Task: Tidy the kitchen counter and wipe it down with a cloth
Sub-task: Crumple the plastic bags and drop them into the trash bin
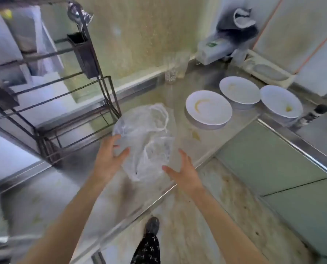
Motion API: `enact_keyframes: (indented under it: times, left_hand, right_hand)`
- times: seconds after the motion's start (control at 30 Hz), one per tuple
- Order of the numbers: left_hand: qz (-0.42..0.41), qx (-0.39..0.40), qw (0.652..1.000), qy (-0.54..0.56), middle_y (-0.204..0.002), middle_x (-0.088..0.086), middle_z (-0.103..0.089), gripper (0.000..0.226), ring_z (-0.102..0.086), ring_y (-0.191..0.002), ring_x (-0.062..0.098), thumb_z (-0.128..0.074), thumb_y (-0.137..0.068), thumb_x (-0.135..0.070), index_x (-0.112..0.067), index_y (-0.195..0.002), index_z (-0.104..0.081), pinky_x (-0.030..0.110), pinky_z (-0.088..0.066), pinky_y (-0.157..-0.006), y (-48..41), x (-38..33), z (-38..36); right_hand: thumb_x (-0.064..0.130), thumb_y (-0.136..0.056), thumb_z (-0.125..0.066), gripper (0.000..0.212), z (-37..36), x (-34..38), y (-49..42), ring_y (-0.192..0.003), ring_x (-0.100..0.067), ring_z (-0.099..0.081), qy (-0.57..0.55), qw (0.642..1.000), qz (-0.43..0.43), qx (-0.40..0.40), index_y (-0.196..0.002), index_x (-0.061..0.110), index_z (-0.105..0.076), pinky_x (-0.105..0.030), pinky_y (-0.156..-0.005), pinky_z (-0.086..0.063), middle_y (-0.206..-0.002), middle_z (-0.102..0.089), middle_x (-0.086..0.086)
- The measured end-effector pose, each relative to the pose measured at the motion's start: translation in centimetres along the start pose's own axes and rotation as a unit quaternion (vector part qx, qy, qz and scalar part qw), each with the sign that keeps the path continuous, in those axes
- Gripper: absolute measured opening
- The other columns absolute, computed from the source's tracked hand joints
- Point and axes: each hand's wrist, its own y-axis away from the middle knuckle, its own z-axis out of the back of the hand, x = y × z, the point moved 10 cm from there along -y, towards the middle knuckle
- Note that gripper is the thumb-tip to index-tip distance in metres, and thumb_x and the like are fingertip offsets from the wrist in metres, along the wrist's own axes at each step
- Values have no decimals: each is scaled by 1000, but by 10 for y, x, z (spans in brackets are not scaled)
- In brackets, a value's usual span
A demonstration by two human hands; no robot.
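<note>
The fingers of both hands are spread and loose, gripping nothing. The left hand sits at the near left edge of the bag, and the blur hides whether it touches. The right hand hovers just beside the bag's near right corner, apart from it.

The bag is thin, clear and crumpled. It lies on the surface close to the front edge, between the rack and the nearest of three plates.

I'd worry about that film: a light scoop with open hands could let it slip off the edge to the floor. A wide sweep by the right hand could drag it through the yellow smear or knock the nearest plate, which has a yellow streak of its own. The glass at the back wall looks safe from here.

The surface is steel, dull and streaked, and turns a corner to the right, where a small dark-capped bottle stands near the plates. Pale green cupboard doors run below it, and the floor is mottled stone. I can't pick out a wiping cloth with any certainty.
</note>
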Motion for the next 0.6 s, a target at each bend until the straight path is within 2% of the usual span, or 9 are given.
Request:
enact_keyframes:
  times: [0.07, 0.13, 0.23, 0.3, 0.37, 0.43, 0.47, 0.53, 0.6]
  left_hand:
    - [-18, -18, 999, -38, -116, 2, -43, 44, -52, -102, 18, -69, -80, -20, -14, -120, -52, 33, -44, -90, -47, -7, 3]
    - [-32, -4, 998, -58, -122, 5, -43, 52, -48, -109, 17, -72, -78, -27, -15, -125, -50, 32, -40, -97, -90, -15, -2]
    - [-63, 87, 989, -97, -134, 10, -38, 79, -36, -125, 19, -71, -66, -50, -14, -132, -46, 25, -27, -103, -116, -14, -33]
    - [-30, 160, 979, -120, -145, 10, -27, 102, -26, -135, 21, -58, -51, -70, -20, -139, -38, 25, -20, -107, -118, 0, -59]
    - [30, 200, 973, -108, -150, 8, -19, 115, -23, -138, 20, -56, -40, -78, -30, -141, -30, 32, -21, -112, -118, 23, -79]
    - [40, 241, 963, -111, -149, 6, -24, 115, -26, -137, 18, -56, -43, -74, -30, -143, -23, 37, -26, -111, -115, 32, -97]
    - [34, 275, 955, -107, -149, 2, -26, 111, -27, -136, 16, -58, -49, -70, -29, -145, -19, 34, -27, -110, -112, 34, -107]
    - [30, 331, 938, -96, -150, -8, -25, 103, -27, -135, 10, -68, -65, -53, -27, -147, -11, 25, -25, -107, -107, 35, -120]
    - [43, 345, 936, -64, -149, -14, -25, 95, -29, -135, 10, -70, -73, -37, -28, -147, -11, 27, -28, -106, -108, 37, -125]
  right_hand:
    - [42, -78, -70, 95, -5, 7, -40, -140, -20, -20, -32, 999, -20, -5, -148, 22, -9, -29, -109, -20, -152, -16, -1]
    - [47, -71, -74, 108, -15, 14, -73, -141, -20, -18, -33, 999, -35, 3, -148, 25, -1, -36, -113, -21, -154, -7, -1]
    - [48, -64, -79, 122, -44, 10, -99, -142, -24, -18, 8, 998, -53, 39, -146, 28, 10, -41, -112, -24, -155, 4, -5]
    - [44, -65, -80, 124, -53, 4, -110, -140, -26, -21, 14, 997, -64, 34, -145, 30, 14, -38, -111, -27, -155, 7, -6]
    - [38, -66, -81, 123, -53, 0, -120, -135, -28, -33, 4, 997, -76, 9, -145, 32, 13, -37, -106, -34, -155, 5, -6]
    - [29, -68, -80, 119, -54, -1, -127, -130, -25, -40, -24, 996, -82, -3, -146, 30, 10, -34, -102, -37, -154, -4, -5]
    - [25, -69, -79, 116, -55, -1, -130, -129, -24, -41, -51, 995, -83, -4, -146, 30, 7, -33, -102, -38, -152, -12, -5]
    - [19, -68, -78, 109, -55, -2, -136, -123, -22, -47, -121, 989, -79, -9, -145, 36, -1, -36, -98, -45, -145, -32, -4]
    - [14, -71, -73, 94, -51, -5, -139, -113, -18, -55, -169, 982, -82, -1, -142, 37, -16, -34, -89, -52, -129, -51, 0]
